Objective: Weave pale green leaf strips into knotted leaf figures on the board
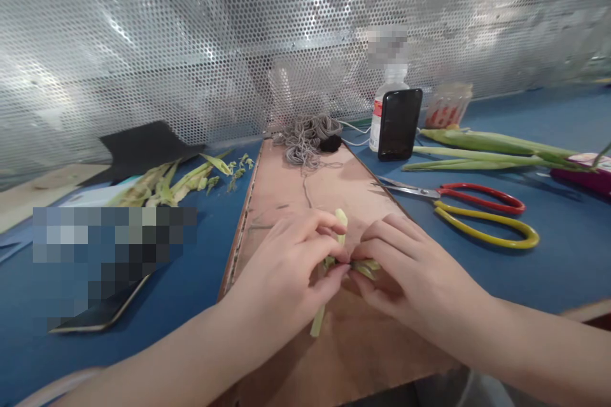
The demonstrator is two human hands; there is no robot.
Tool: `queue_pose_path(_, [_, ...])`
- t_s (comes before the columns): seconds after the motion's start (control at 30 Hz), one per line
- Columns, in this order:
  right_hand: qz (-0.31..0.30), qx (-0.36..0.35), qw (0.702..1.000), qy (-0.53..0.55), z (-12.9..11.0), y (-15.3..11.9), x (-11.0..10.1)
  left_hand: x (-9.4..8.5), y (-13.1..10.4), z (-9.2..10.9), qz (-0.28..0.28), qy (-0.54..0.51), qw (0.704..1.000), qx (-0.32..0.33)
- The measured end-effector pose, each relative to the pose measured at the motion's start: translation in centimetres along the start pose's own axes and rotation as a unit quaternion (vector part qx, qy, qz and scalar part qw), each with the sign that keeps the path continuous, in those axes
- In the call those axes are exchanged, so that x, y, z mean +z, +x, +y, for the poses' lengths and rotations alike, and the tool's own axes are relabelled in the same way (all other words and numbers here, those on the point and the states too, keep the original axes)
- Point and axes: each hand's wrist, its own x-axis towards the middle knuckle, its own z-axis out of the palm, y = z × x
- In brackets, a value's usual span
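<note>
Over the wooden board [329, 187], my left hand [296, 261] and my right hand [401, 261] meet with their fingertips nearly touching. Thumb and fingers of the left pinch a pale green plant strip [317, 321], whose pale end pokes up above the fingers and whose tail hangs below. Between the right thumb and fingers is a small bunch of yellow-green leaf pieces [366, 268], closed in that grip. A thin grey thread [307, 191] runs down the board from a tangled skein toward my hands. Where strip and bunch meet, my fingertips hide the detail.
The grey yarn skein [310, 133] lies at the board's far end. To the right are red-and-yellow-handled scissors [482, 213], a phone [401, 124] leaning on a white bottle [377, 117], and long green leaves [496, 146]. Wilted leaves [165, 184] lie left. A perforated metal panel [229, 32] stands behind.
</note>
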Motion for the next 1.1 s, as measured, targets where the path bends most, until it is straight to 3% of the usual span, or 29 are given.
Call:
queue_pose_path(0.37, [-0.009,-0.005,1.000,-0.018,-0.02,0.08,0.01,0.09,0.59,0.14,-0.021,-0.032,0.999,0.001])
queue_pose_path(0.77, [-0.011,0.037,0.996,0.085,-0.21,-0.51,-0.40,0.58,0.66,-0.29,-0.051,-0.060,0.996,-0.029])
queue_pose_path(1.1, [-0.032,0.041,0.995,0.091,0.11,-0.67,-0.05,0.75,0.46,-0.41,-0.056,-0.043,0.997,-0.036])
